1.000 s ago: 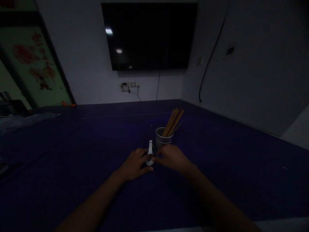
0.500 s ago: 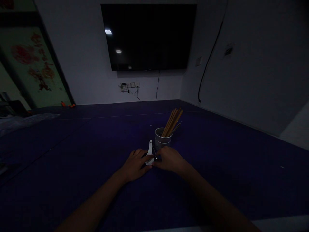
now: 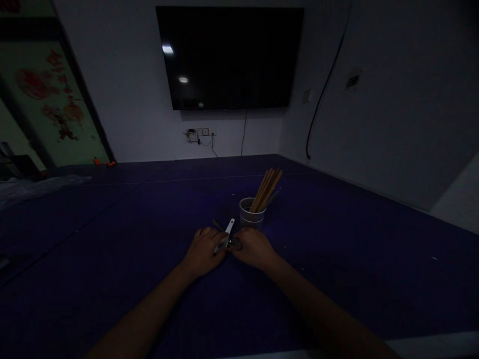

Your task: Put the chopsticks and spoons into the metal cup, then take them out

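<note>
On the dark blue surface, my left hand (image 3: 203, 250) is closed around the lower part of a white soup spoon (image 3: 229, 227), whose handle slants up and right. Close beside it, the fingers of my right hand (image 3: 253, 247) grip a metal spoon (image 3: 235, 243) at its shiny bowl. Its thin dark handle reaches up and left, crossing the white spoon. Right behind my right hand stands a grey metal cup (image 3: 251, 216), its lower part hidden. Several wooden chopsticks (image 3: 266, 190) and a thin metal utensil (image 3: 272, 198) lean to the right in it.
The wide dark blue surface (image 3: 149, 214) runs back to a wall with a television (image 3: 232, 57) and sockets (image 3: 202, 132). Clear plastic film (image 3: 43, 187) lies at the far left. A black cable (image 3: 325, 94) hangs on the right wall. Small white bits dot the surface.
The white spoon has tilted from upright in view to slanting right, moving slightly left with my left hand. My right hand has moved left, and the metal spoon now crosses the white one.
</note>
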The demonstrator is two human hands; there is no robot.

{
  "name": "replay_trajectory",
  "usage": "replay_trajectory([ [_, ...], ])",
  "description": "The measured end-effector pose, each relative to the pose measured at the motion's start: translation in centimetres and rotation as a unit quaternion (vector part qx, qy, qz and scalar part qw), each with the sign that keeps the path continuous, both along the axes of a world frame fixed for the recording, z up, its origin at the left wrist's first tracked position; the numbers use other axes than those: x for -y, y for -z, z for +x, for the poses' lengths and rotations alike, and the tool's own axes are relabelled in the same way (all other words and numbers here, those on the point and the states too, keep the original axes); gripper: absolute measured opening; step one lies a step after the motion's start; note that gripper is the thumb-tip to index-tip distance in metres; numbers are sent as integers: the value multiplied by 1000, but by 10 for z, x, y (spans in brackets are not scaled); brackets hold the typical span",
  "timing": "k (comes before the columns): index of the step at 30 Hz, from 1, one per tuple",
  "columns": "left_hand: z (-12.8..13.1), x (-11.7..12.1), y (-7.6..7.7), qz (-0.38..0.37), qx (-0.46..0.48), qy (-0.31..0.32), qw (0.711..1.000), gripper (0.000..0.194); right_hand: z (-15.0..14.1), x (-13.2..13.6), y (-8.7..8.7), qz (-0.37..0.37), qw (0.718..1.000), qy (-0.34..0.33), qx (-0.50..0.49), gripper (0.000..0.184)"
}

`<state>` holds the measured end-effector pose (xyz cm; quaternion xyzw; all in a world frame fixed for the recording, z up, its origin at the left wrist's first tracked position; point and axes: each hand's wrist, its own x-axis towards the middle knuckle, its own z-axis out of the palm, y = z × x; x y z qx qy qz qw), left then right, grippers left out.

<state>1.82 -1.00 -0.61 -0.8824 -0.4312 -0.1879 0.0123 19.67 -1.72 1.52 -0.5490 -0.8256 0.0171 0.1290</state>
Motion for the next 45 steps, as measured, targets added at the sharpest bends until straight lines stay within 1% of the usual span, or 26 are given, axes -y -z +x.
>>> replay_trajectory([
  [7, 2, -1, -5, 6, -6, -98, 995, 30, -11, -3, 11, 1, 1000, 15, -5, 27],
  [12, 2, -2, -6, 8, -6, -162, 987, 28, -17, 0, 10, -10, 1000, 19, 6, 30],
  [15, 1, -3, -5, 3, 2, -185, 983, 29, -17, 2, 7, -13, 1000, 12, -2, 34],
  [19, -1, -6, -2, -2, 20, -193, 981, 33, -16, 2, 7, -9, 1000, 6, -12, 35],
  [23, -5, -12, 5, 0, 64, -173, 983, 35, -16, 3, 8, 3, 1000, 0, -21, 33],
  [27, -9, -21, 16, 12, 124, -144, 982, 37, -15, 3, 6, -4, 1000, 9, -26, 34],
  [30, -12, -26, 21, 22, 147, -138, 979, 39, -14, 3, 5, -6, 999, 14, -32, 35],
  [33, -15, -27, 20, 38, 185, -139, 972, 38, -13, 3, 4, 6, 999, 23, -47, 35],
  [37, -14, -19, 7, 117, 269, -114, 949, 35, -11, 1, 4, 42, 992, 50, -109, 34],
  [39, -12, -13, 2, 149, 291, -88, 941, 32, -9, -2, 6, 54, 982, 60, -173, 37],
  [41, -9, -9, 0, 163, 286, -55, 943, 31, -7, -4, 8, 60, 962, 55, -259, 41],
  [42, -8, -8, 1, 166, 276, -34, 946, 32, -6, -5, 9, 60, 948, 44, -309, 43],
  [45, -5, -8, 6, 172, 241, 26, 955, 34, -6, -7, 10, 52, 893, -4, -447, 44],
])
